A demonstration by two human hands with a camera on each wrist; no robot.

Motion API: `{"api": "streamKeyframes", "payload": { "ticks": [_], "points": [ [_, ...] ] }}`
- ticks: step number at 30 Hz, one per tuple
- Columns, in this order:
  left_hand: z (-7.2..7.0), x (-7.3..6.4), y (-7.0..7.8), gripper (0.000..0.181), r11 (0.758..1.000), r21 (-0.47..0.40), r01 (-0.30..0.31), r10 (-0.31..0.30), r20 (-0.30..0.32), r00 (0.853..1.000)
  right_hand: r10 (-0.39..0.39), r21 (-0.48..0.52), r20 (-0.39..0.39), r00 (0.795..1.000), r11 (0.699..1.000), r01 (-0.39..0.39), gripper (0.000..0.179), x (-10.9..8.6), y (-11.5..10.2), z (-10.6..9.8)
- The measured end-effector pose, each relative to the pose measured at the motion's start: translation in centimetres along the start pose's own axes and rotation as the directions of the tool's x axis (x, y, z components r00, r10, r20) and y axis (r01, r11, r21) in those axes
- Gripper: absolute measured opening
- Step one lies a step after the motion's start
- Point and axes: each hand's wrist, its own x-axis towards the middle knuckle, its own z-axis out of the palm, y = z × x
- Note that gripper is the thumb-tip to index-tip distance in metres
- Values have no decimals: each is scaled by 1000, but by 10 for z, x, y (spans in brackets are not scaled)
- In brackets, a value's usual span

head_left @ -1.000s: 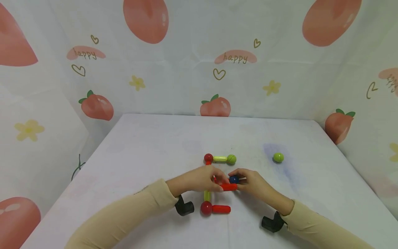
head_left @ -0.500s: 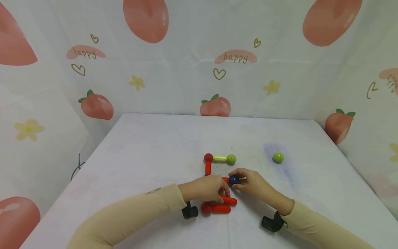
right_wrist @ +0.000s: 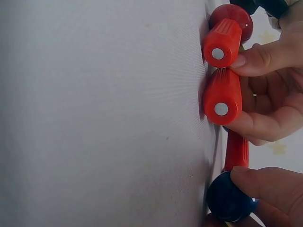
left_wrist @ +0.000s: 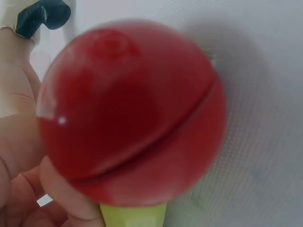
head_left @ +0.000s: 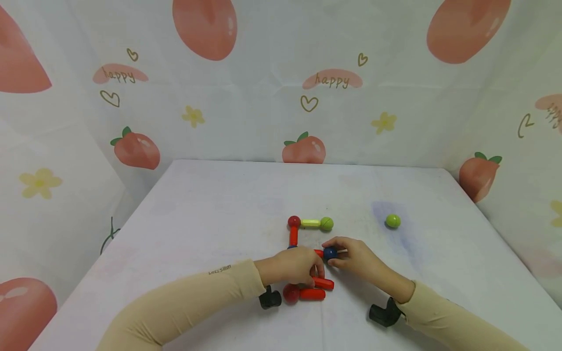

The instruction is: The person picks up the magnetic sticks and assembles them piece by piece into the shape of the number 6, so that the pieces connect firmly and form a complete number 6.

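Note:
My left hand [head_left: 296,265] pinches a red magnetic rod [head_left: 324,283] between thumb and finger; the right wrist view shows its round end [right_wrist: 221,109]. Just in front of it lies another red rod [head_left: 312,294], joined to a red ball [head_left: 291,293]. That ball [left_wrist: 132,113] fills much of the left wrist view, with a yellow-green rod [left_wrist: 134,216] below it. My right hand [head_left: 357,258] holds a dark blue ball [head_left: 330,253] by its fingertips. A further red rod [right_wrist: 238,150] meets this ball and runs behind my left hand, which hides the middle of the assembly.
Farther back, a red ball [head_left: 294,222] joins a yellow-green rod [head_left: 311,224] ending in a green ball [head_left: 327,224]. From that red ball a red rod [head_left: 293,236] runs toward my left hand. A loose green ball [head_left: 392,221] lies to the right on the white table [head_left: 219,195].
My left hand has moved toward me with the red rod, bringing it beside the front red rod, then stayed nearly still. My right hand keeps its place on the blue ball.

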Motion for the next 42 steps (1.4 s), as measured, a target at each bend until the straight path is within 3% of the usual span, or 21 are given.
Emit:
{"api": "streamKeyframes", "payload": {
  "ticks": [7, 11, 17, 20, 24, 28, 31, 36, 42],
  "points": [
    [0, -2, 0, 17, 1000, -22, 4, -4, -9, 1000, 10, 1, 3, 1000, 1000, -10, 36, 0, -1, 1],
    [-7, -6, -2, 19, 997, -83, 5, -7, -25, 1000, 5, -1, 6, 1000, 1000, -5, 36, -1, -1, 0],
    [-29, -7, -15, 19, 986, -162, -44, 22, -132, 991, 32, -13, 3, 999, 999, -32, 35, 0, -2, 1],
    [-42, -9, -23, 20, 974, -226, -31, -11, -185, 983, 59, -21, -2, 998, 998, -59, 36, 0, -2, 1],
    [-50, -10, -35, 23, 958, -284, 33, -97, -215, 972, 80, -29, -6, 997, 996, -80, 36, 1, -3, 2],
    [-45, -8, -48, 26, 944, -313, 104, -172, -198, 965, 92, -32, -4, 996, 995, -92, 37, 1, -2, 2],
    [-38, -7, -56, 25, 929, -349, 124, -193, -172, 966, 88, -34, -6, 996, 996, -88, 37, 1, -2, 2],
    [-29, -5, -64, 21, 909, -404, 101, -176, -153, 972, 90, -33, -7, 996, 995, -91, 37, 1, -2, 2],
    [-25, -2, -69, 20, 902, -419, 98, -179, -157, 971, 96, -40, -2, 995, 995, -96, 38, 1, -2, 2]
  ]
}}
